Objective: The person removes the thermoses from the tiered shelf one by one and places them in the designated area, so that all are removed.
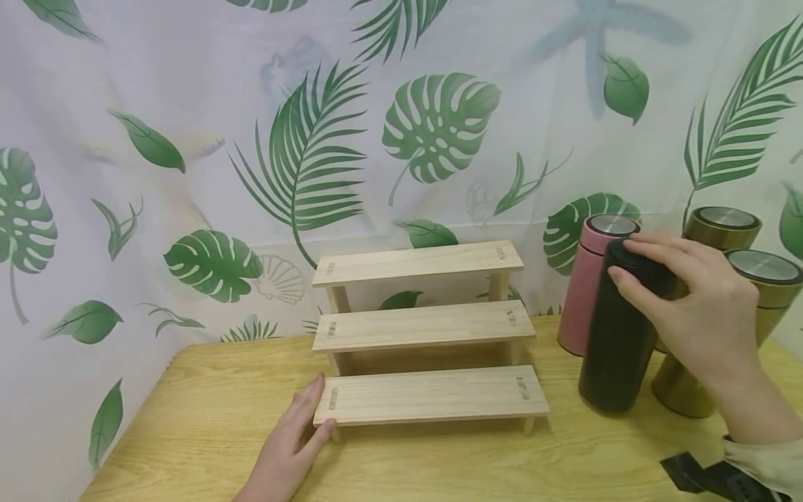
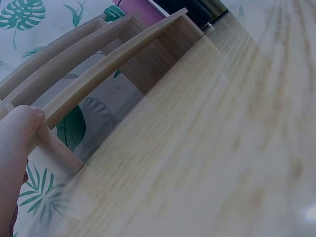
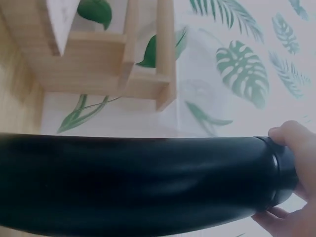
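Observation:
My right hand (image 1: 709, 300) grips a black thermos bottle (image 1: 617, 341) from above, thumb and fingers around its lid. The right wrist view shows the bottle (image 3: 138, 182) lengthwise, with the thumb and fingertips (image 3: 284, 133) at the lid end. At the middle of the table stands a three-step wooden display rack (image 1: 426, 397). My left hand (image 1: 291, 432) holds the left end of its lowest step, thumb at the front corner and fingers along the side. In the left wrist view the thumb (image 2: 29, 118) presses the step's end above its leg.
A pink thermos (image 1: 580, 300) stands behind the black one. Two gold thermoses stand to its right, the nearer one (image 1: 684, 387) partly behind my right hand and the farther one (image 1: 721, 230) behind that. A leaf-patterned cloth (image 1: 188, 174) hangs behind the wooden table (image 1: 207, 418).

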Available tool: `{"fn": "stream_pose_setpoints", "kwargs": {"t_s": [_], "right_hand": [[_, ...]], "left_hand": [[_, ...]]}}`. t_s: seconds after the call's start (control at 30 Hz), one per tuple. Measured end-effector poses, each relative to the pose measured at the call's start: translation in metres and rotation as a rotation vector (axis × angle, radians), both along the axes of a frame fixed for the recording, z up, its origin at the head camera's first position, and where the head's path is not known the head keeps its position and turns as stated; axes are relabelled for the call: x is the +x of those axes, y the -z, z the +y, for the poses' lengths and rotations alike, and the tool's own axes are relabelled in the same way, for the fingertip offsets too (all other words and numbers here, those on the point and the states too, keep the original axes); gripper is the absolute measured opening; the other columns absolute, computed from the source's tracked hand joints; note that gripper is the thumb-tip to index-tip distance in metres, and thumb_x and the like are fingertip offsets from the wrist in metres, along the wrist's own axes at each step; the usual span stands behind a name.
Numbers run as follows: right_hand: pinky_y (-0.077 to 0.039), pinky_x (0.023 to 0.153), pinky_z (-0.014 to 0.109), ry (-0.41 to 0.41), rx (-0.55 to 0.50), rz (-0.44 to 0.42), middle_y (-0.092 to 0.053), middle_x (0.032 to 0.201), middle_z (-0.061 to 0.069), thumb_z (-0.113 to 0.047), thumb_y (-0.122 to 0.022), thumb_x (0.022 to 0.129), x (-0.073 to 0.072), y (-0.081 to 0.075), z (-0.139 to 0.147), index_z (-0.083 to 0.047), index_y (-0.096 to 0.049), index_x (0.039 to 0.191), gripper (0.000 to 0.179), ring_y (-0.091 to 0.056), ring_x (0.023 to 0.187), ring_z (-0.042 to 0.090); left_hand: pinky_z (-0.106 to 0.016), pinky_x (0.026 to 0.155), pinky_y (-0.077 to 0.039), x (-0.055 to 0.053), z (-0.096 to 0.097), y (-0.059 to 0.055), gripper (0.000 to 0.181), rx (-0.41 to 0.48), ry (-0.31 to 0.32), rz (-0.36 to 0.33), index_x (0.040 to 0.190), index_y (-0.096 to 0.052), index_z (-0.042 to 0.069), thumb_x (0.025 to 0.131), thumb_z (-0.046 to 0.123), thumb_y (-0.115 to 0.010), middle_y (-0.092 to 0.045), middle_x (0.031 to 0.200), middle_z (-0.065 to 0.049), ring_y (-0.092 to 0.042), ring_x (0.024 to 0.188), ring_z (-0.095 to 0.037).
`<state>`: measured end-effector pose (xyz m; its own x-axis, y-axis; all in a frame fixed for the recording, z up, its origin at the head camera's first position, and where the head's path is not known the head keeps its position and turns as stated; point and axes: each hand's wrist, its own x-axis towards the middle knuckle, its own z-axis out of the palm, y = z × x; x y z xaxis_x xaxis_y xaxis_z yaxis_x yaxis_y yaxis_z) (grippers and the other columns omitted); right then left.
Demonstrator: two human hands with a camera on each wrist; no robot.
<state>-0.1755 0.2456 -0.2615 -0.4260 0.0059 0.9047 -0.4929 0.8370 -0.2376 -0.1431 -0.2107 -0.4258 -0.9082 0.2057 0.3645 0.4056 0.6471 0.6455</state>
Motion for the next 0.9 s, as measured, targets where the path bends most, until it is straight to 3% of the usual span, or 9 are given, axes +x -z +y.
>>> {"fn": "stream_pose_setpoints", "kwargs": {"t_s": [0.17,0.3,0.47,0.7,0.8,0.9], "right_hand": [[-0.027,0.09,0.002,0.019,0.005,-0.04,-0.068,0.109,0.016,-0.014,-0.079,0.074,-0.003,0.008,0.01,-0.003,-0.073,0.106,0.034,-0.059,0.104,0.039],[-0.03,0.098,0.01,0.004,-0.021,-0.056,-0.066,0.113,0.016,-0.018,-0.077,0.078,-0.002,0.014,0.014,-0.004,-0.071,0.109,0.035,-0.056,0.11,0.039],[-0.033,0.106,0.023,-0.017,-0.026,-0.045,-0.064,0.116,0.018,-0.037,-0.07,0.085,-0.003,0.021,0.014,-0.002,-0.069,0.11,0.043,-0.052,0.114,0.04],[-0.029,0.112,0.043,-0.022,-0.018,-0.014,-0.063,0.113,0.023,-0.065,-0.051,0.088,-0.004,0.022,0.011,0.004,-0.067,0.107,0.073,-0.047,0.122,0.041],[-0.024,0.113,0.049,-0.016,0.037,0.027,-0.06,0.115,0.027,-0.063,-0.046,0.091,-0.002,0.02,0.006,0.007,-0.065,0.107,0.075,-0.041,0.129,0.041],[-0.023,0.112,0.054,-0.025,0.097,0.146,-0.059,0.116,0.029,-0.051,-0.047,0.095,0.001,0.017,-0.003,0.01,-0.064,0.104,0.064,-0.041,0.129,0.042]], "left_hand": [[-0.032,0.116,-0.011,0.0,0.001,0.001,0.064,-0.005,-0.009,-0.017,0.152,-0.026,0.015,0.097,0.035,-0.055,-0.033,0.151,-0.006,-0.029,0.138,-0.025],[-0.036,0.116,-0.013,-0.001,0.001,0.0,0.064,-0.011,-0.018,-0.035,0.152,-0.026,0.017,0.098,0.037,-0.054,-0.032,0.152,-0.004,-0.029,0.139,-0.025],[-0.05,0.113,-0.018,0.0,0.001,0.0,0.064,-0.015,-0.027,-0.041,0.152,-0.026,0.017,0.098,0.038,-0.053,-0.032,0.152,-0.004,-0.029,0.138,-0.027],[-0.029,0.116,-0.011,0.001,0.001,0.0,0.064,-0.01,-0.021,-0.049,0.152,-0.025,0.018,0.098,0.037,-0.053,-0.031,0.153,-0.004,-0.028,0.139,-0.026],[-0.038,0.115,-0.014,0.001,0.001,-0.001,0.064,-0.014,-0.029,-0.054,0.152,-0.026,0.018,0.098,0.037,-0.054,-0.032,0.152,-0.003,-0.029,0.138,-0.026],[-0.047,0.113,-0.017,0.0,0.001,-0.002,0.064,-0.015,-0.031,-0.058,0.152,-0.026,0.018,0.097,0.038,-0.054,-0.032,0.152,-0.003,-0.029,0.139,-0.026]]}}
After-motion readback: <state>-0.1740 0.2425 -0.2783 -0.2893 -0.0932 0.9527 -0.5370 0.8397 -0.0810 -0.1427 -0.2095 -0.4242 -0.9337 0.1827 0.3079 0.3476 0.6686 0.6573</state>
